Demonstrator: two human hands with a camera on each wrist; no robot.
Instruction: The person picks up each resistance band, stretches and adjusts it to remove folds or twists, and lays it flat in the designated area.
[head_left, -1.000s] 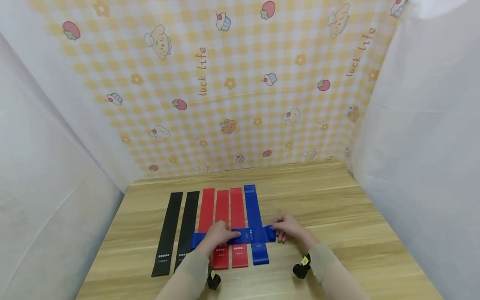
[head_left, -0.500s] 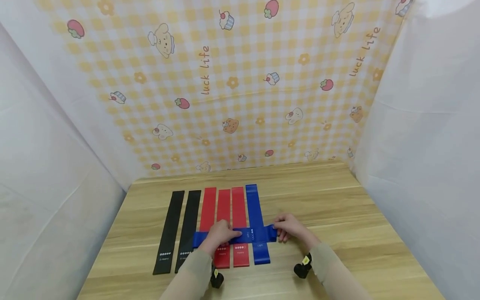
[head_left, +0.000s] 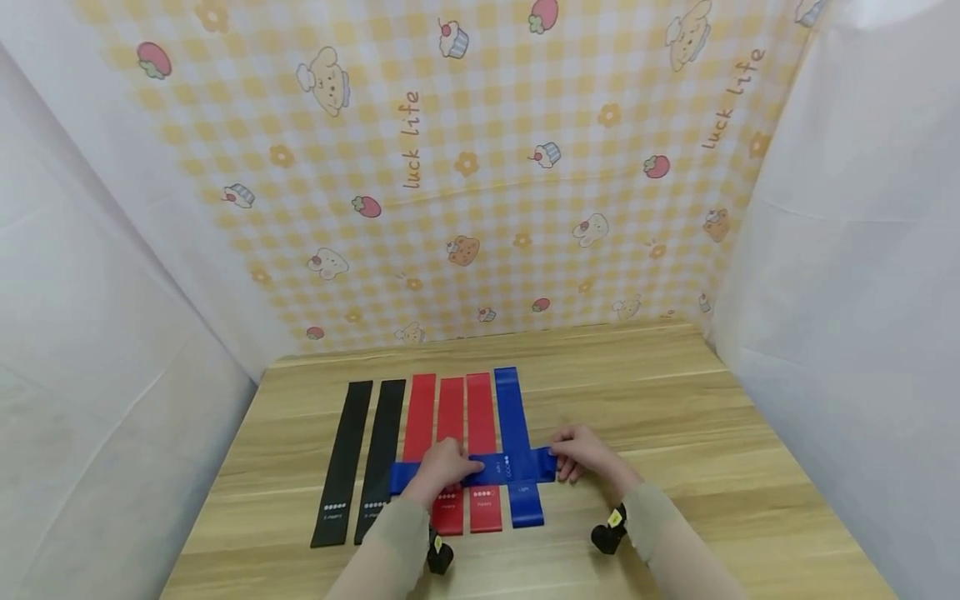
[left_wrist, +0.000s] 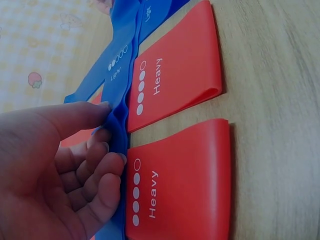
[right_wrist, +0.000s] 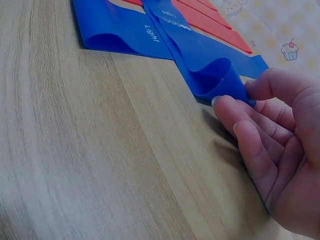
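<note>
A blue resistance band (head_left: 487,469) marked Light lies crosswise over the red bands and another blue band (head_left: 512,408). My left hand (head_left: 442,467) pinches its middle between thumb and fingers, as the left wrist view shows from close up. At the band's right end, my right hand (head_left: 581,452) pinches the edge of the looped tip. In the right wrist view that looped end (right_wrist: 215,80) stands open like a small tube beside the fingertips. Under the crosswise band, the red bands (left_wrist: 172,70) marked Heavy show their lower ends; part of one is hidden by my left hand.
Two black bands (head_left: 347,458) lie lengthwise to the left of the red ones. All rest on a wooden table (head_left: 675,400). A yellow checked cloth (head_left: 495,208) hangs behind, with white cloth (head_left: 832,250) at the sides.
The whole head view has shifted slightly, so things sit a little further right. Both hands keep the same hold on the crosswise blue band, with no clear movement against the table.
</note>
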